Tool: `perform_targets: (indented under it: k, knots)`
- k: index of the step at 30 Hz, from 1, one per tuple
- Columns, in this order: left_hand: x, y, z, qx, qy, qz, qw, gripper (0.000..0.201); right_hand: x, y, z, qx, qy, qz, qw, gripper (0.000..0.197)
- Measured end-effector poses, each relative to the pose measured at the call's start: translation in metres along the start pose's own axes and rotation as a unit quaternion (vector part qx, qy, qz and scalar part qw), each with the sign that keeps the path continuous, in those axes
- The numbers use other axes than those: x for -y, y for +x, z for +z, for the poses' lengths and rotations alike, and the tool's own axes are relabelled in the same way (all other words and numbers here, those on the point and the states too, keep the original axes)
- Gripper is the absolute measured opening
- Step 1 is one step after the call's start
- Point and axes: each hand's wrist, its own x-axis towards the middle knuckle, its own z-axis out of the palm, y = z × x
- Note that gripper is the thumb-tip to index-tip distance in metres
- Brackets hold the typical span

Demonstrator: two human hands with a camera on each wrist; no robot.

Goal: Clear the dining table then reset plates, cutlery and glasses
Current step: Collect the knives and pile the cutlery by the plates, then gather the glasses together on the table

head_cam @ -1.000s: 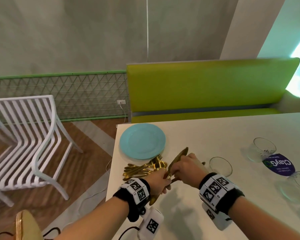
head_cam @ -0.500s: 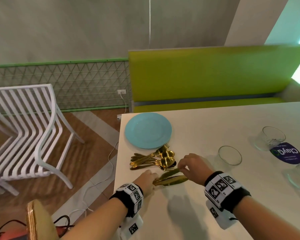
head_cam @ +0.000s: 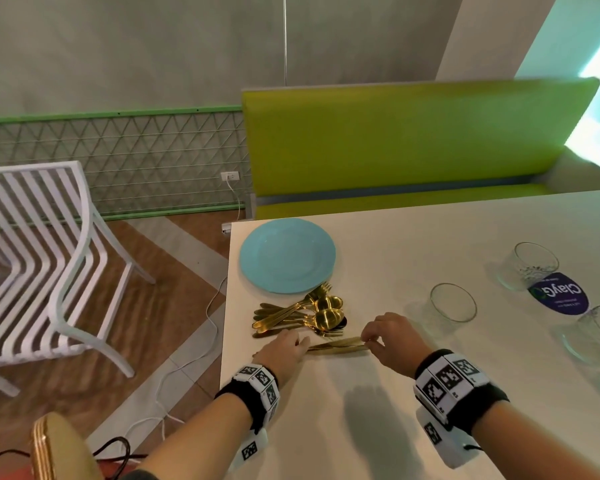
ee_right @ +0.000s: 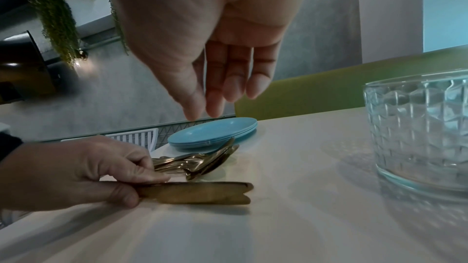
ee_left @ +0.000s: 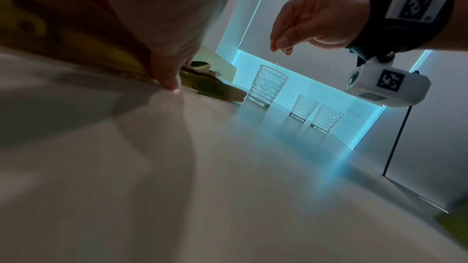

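Note:
Two gold knives (head_cam: 338, 344) lie flat on the white table (head_cam: 413, 244) near its front left corner. My left hand (head_cam: 300, 342) pinches their handles between thumb and fingers, as the right wrist view shows at the knives (ee_right: 202, 193). My right hand (head_cam: 369, 341) hovers just over the blade tips with loose fingers (ee_right: 215, 105) and holds nothing. Behind the knives lies a pile of gold spoons and forks (head_cam: 302, 313), and beyond it a stack of blue plates (head_cam: 287, 255).
Three clear glasses stand to the right: one close (head_cam: 452, 303), one further back (head_cam: 534, 265), one at the right edge (head_cam: 596, 334). A purple sticker (head_cam: 558, 296) lies between them. A white chair (head_cam: 49, 258) and a green bench (head_cam: 413, 140) flank the table.
Both hands held the knives above the table a second ago. The knives now lie on the table; my right hand has let go and lifted slightly, while the left keeps hold of the handles.

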Motion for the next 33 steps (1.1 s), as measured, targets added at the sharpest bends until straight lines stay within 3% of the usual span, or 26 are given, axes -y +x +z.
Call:
perform_targets:
  k: [9, 18, 22, 28, 33]
  knots:
    - [-0.003, 0.003, 0.002, -0.060, 0.138, 0.011, 0.988, 0.047, -0.002, -0.006, 0.010, 0.017, -0.003, 0.016, 1.000, 0.027]
    - [-0.005, 0.010, -0.001, -0.069, 0.102, -0.025, 0.992, 0.040, -0.013, -0.017, 0.013, 0.040, -0.007, 0.046, 0.998, 0.027]
    - [-0.016, 0.014, -0.007, -0.087, 0.081, -0.007, 0.993, 0.042, -0.025, -0.025, 0.014, 0.035, 0.003, 0.069, 0.997, 0.026]
    - [-0.068, 0.032, -0.033, -0.138, -0.064, 0.071, 0.986, 0.046, -0.064, -0.050, 0.015, 0.020, 0.079, 0.168, 0.982, 0.022]
    - [-0.119, 0.060, -0.043, -0.097, -0.206, 0.060, 0.972, 0.058, -0.112, -0.078, 0.006, -0.032, 0.137, 0.296, 0.945, 0.022]
